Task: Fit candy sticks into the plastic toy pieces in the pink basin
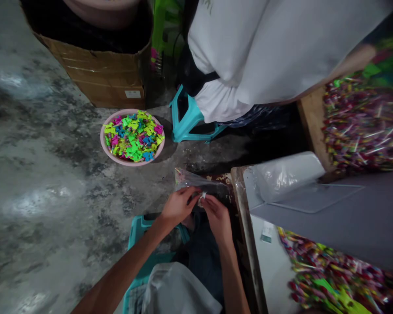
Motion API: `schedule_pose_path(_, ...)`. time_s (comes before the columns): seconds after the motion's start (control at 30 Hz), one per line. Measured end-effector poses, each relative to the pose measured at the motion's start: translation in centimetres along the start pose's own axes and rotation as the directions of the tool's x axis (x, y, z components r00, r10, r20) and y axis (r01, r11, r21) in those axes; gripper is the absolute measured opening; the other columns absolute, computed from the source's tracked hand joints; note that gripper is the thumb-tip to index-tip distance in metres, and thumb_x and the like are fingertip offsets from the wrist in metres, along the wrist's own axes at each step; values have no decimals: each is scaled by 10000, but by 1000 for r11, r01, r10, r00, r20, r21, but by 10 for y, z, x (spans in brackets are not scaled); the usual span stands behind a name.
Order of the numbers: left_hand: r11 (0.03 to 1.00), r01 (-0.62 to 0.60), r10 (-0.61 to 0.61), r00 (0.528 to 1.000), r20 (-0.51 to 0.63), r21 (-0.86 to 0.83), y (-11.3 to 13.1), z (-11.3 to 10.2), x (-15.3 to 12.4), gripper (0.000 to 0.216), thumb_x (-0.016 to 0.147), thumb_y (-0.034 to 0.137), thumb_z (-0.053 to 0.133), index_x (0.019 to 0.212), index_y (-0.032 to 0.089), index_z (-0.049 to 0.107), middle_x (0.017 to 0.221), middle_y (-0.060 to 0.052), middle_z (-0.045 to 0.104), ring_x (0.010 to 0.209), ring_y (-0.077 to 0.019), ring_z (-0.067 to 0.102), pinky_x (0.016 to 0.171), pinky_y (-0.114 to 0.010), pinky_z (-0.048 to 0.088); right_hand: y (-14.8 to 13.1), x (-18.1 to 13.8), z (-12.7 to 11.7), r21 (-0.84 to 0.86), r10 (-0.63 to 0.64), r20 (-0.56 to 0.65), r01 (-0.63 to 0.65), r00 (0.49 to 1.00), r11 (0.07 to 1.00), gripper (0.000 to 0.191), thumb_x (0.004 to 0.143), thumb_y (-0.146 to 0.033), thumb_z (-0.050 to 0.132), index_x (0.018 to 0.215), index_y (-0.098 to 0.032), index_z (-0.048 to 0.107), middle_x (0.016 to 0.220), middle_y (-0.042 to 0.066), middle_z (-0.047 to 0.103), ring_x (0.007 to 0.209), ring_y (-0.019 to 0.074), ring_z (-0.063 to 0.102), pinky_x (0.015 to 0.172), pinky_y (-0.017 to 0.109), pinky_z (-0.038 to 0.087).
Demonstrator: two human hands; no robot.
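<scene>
In the head view, the left hand (178, 207) and right hand (216, 221) were both closed on the gathered neck of a clear plastic bag (191, 179), pinching it between the fingers, with the bag's body reaching just ahead of them. A wooden table edge (245, 218) ran just right of the right hand, open concrete floor (59, 187) spread left, and a pink basin (114, 150) of bright plastic pieces (133, 136) sat ahead, well apart.
</scene>
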State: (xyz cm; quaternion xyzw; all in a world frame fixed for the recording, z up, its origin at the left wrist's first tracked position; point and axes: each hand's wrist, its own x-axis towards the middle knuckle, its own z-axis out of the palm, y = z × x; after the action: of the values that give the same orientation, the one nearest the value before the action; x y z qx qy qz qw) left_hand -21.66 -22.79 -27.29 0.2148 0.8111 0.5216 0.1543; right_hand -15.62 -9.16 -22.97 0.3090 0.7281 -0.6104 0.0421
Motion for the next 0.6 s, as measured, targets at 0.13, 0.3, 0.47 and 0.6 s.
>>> schedule_pose_path(0.13, 997, -49, 48, 999, 17, 51, 1, -1, -2, 192, 984, 250, 593, 1134, 246, 713, 1207, -39, 729, 1100, -179, 700, 966, -285, 563, -4, 0, 4, 68, 63, -62, -58, 996, 996, 355, 804, -474, 716, 994, -182, 787, 1002, 67, 787, 967, 255, 700, 911, 382, 535)
schedule_pose_path(0.3, 984, -73, 75, 997, -10, 163, 1, 4, -6, 191, 1001, 262, 559, 1096, 251, 724, 1217, -53, 714, 1021, -179, 719, 804, -251, 601, -1, 11, 10, 127, 154, -124, -139, 980, 982, 402, 687, -547, 793, 779, -156, 781, 732, 42, 746, 731, 212, 666, 707, 319, 536)
schedule_pose_path(0.47, 958, -123, 137, 990, -38, 258, -1, 9, -12, 259, 1018, 213, 494, 1112, 274, 727, 1212, -58, 715, 956, -161, 731, 646, -196, 571, 1, 18, 10, 192, 216, -204, -177, 955, 965, 359, 624, -514, 814, 715, -176, 736, 682, 12, 716, 659, 179, 645, 638, 283, 516)
schedule_pose_path(0.6, 938, -200, 219, 975, -35, 282, 0, 10, -15, 221, 1000, 211, 521, 1073, 267, 722, 1160, -33, 738, 1039, -164, 719, 734, -206, 588, 0, 19, 9, 243, 244, -236, -186, 941, 952, 313, 619, -480, 814, 659, -194, 696, 639, -16, 694, 616, 159, 639, 610, 262, 503)
